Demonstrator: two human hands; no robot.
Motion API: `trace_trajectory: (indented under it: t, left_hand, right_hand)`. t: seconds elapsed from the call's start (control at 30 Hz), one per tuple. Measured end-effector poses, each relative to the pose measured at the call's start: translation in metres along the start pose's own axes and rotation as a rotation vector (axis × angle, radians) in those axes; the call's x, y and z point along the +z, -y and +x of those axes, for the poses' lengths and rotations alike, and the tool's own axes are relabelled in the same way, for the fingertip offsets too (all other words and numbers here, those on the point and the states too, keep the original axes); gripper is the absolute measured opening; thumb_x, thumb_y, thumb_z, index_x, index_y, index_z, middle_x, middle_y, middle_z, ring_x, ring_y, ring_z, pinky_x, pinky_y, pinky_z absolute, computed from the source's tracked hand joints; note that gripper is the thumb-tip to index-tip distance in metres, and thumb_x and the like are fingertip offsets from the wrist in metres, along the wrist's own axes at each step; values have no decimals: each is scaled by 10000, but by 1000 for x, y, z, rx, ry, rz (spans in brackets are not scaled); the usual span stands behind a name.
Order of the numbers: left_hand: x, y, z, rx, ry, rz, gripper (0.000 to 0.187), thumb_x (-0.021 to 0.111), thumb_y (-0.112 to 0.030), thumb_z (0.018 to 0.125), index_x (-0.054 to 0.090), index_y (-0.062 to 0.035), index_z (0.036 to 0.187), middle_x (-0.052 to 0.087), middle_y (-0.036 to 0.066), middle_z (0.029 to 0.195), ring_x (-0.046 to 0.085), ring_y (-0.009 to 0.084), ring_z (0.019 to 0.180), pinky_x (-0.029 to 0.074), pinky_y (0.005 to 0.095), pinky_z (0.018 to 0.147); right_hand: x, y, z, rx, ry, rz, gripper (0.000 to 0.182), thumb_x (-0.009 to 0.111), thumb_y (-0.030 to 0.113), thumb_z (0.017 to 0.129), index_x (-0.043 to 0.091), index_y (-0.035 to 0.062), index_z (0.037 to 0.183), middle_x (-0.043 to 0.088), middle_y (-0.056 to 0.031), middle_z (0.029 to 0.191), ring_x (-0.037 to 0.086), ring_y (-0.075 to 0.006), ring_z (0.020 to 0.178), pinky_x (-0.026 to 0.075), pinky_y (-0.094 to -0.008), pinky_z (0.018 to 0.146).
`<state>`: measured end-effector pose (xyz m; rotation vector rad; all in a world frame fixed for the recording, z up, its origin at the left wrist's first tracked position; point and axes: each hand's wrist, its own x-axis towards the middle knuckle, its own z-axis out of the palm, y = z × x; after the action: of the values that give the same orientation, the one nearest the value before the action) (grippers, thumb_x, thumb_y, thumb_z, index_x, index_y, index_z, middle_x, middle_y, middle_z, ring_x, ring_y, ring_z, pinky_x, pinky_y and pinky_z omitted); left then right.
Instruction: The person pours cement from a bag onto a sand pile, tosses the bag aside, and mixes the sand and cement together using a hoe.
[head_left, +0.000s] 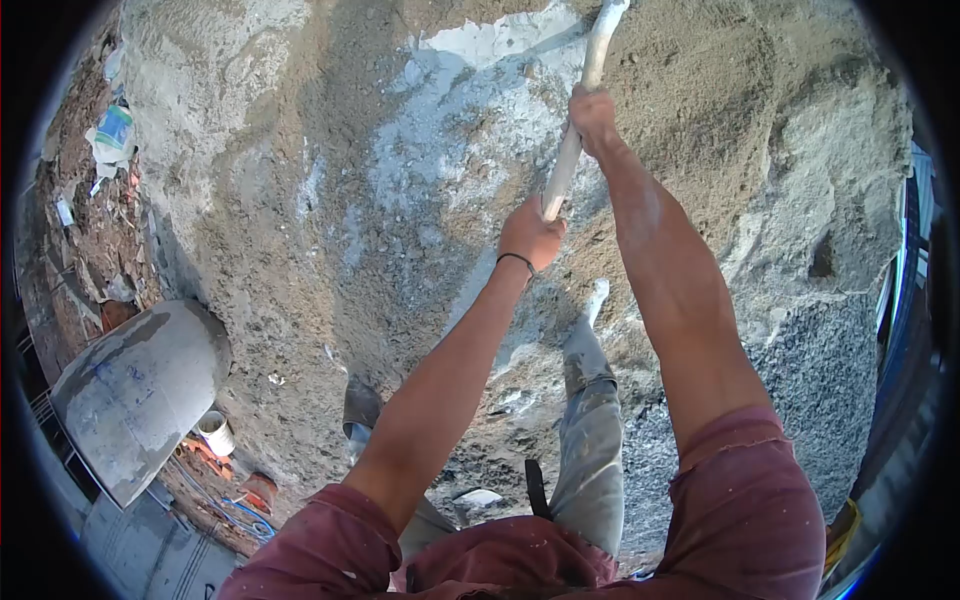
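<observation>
My left hand [531, 236] is closed around the lower end of a long, pale wooden tool handle [566, 168]. Farther up the same handle, my right hand [592, 112] grips it with the arm stretched forward. The handle slants up to the right and leaves the top of the view, so the tool's head is hidden. Beneath it, white powder [430, 150] lies spread over brown sand [690, 90]. A dark band circles my left wrist. My feet stand in the sandy material, below both hands.
Grey gravel [810, 390] lies at the right. On the left are a large, rounded grey object [145, 390], a white bucket [216, 434] and a blue hose [250, 522]. A blue-and-white bag [113, 130] sits among debris at the upper left.
</observation>
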<state>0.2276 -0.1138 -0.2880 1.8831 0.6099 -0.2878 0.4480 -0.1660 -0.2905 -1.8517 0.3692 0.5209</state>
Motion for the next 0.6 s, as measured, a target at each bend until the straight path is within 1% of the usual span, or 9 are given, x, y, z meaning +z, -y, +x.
trace_trajectory:
  t: [0.03,0.07,0.23,0.3,0.37,0.43,0.47,0.53,0.6]
  left_hand:
    - [-17,20,-12,-31,69,75,379,769,-224,859,622,-23,1144,720,210,933,710,386,873,542,455,761]
    - [-26,36,-38,-78,161,151,399,763,-227,866,610,-25,1174,719,220,956,710,392,894,541,463,770]
    - [-19,56,-186,-328,274,145,450,741,-244,866,575,-13,1214,715,234,929,701,418,900,537,485,769]
    - [-43,85,-249,-331,247,98,432,740,-242,857,584,-9,1186,711,228,901,698,418,875,533,479,757]
    - [-91,110,-295,-334,251,24,420,739,-237,850,595,-10,1173,700,219,868,688,415,833,526,473,743]
    - [-130,104,-353,-375,273,-1,414,736,-237,850,602,-16,1174,686,215,845,676,413,800,516,472,725]
    - [-144,98,-388,-372,258,-5,408,733,-236,854,604,-20,1175,679,214,838,671,412,788,511,472,716]
    - [-168,109,-458,-399,291,25,417,720,-278,874,584,-31,1181,682,258,834,679,473,802,525,512,703]
    - [-213,114,-505,-445,316,54,375,727,-302,882,609,-58,1141,684,246,813,683,466,804,531,505,685]
  right_hand:
    - [20,-42,-1,-30,-144,25,425,617,302,989,518,-109,1032,605,-192,669,633,-312,479,510,-455,424]
    - [20,-44,-36,133,-72,57,369,557,306,1032,540,-60,983,552,-133,706,589,-255,497,508,-434,422]
    - [2,-103,-160,356,124,-80,407,566,300,996,553,-106,991,569,-144,718,622,-281,549,529,-453,444]
    - [19,-122,-213,477,227,-70,422,574,274,1015,508,-115,1165,581,-175,812,668,-321,630,610,-519,527]
    - [35,-118,-251,521,283,-63,396,608,225,1005,491,-85,1221,582,-182,883,675,-333,652,631,-538,596]
    - [51,-133,-275,723,305,166,323,642,170,978,525,-61,1171,586,-159,888,681,-340,655,640,-548,642]
    - [59,-136,-290,788,224,302,187,676,109,940,581,-22,1033,582,-111,799,641,-295,596,606,-490,570]
    - [78,-156,-336,799,195,309,135,672,92,927,587,-7,961,570,-99,753,608,-268,570,563,-455,530]
    - [94,-158,-399,782,110,353,101,663,62,901,585,18,854,545,-80,683,549,-225,527,484,-405,474]
